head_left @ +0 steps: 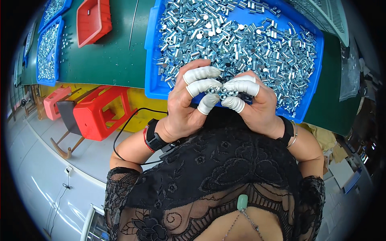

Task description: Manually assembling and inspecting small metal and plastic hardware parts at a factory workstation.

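- Our left hand (pixel 185 105) and right hand (pixel 262 105) pinch silvery hollow metal cylinders (pixel 223 93).
- White fingertip covers (pixel 201 86) probably guard our skin.
- We hold these cylinders over the blue plastic tray's (pixel 152 68) near side, perhaps catching drops.

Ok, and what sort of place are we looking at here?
Probably a factory or workshop: a large blue bin holds masses of small metal parts, similar blue trays share the green worktop, and white finger cots are being worn.
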A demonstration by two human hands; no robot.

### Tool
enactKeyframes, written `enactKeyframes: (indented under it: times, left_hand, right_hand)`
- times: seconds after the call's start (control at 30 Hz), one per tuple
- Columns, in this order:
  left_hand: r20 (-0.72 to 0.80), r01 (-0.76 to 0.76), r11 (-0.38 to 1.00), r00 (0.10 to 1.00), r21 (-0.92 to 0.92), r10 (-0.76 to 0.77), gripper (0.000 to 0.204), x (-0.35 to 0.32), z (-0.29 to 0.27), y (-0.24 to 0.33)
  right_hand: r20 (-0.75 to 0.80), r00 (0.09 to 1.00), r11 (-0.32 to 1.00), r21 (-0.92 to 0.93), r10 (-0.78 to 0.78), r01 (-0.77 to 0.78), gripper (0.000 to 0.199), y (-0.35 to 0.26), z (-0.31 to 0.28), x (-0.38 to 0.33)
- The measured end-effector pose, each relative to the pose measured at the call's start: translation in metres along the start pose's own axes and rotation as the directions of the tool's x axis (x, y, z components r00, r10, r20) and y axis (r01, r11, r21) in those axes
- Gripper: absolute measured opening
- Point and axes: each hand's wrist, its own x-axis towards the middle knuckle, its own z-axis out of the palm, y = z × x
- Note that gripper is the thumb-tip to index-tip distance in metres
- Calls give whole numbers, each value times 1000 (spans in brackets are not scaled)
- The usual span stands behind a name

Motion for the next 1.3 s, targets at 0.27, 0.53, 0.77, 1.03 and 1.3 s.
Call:
enactKeyframes:
  times: [0.27, 0.53, 0.77, 1.03, 1.3]
  left_hand:
    - [1, -37, 999, 999, -19, 37, 19, -1, 6, 7]
    - [-19, -77, 991, 997, -110, 76, 20, -7, 16, 13]
    - [-13, -20, 993, 1000, -115, 18, 21, -13, 21, 18]
    - [-6, 32, 989, 999, -141, -33, 21, -13, 25, 23]
    - [20, -144, 979, 990, 143, 142, 21, 17, 24, 30]
  right_hand:
    - [-47, 997, 998, -12, -57, 56, 24, -6, -3, -6]
    - [-90, 979, 982, 9, -185, 187, 28, -3, -6, -18]
    - [-94, 992, 991, 88, -88, 96, 28, -6, -8, -28]
    - [-71, 997, 995, 98, -13, 20, 24, -7, -13, -31]
    - [-75, 977, 867, 478, 198, -139, 22, -1, -10, -21]
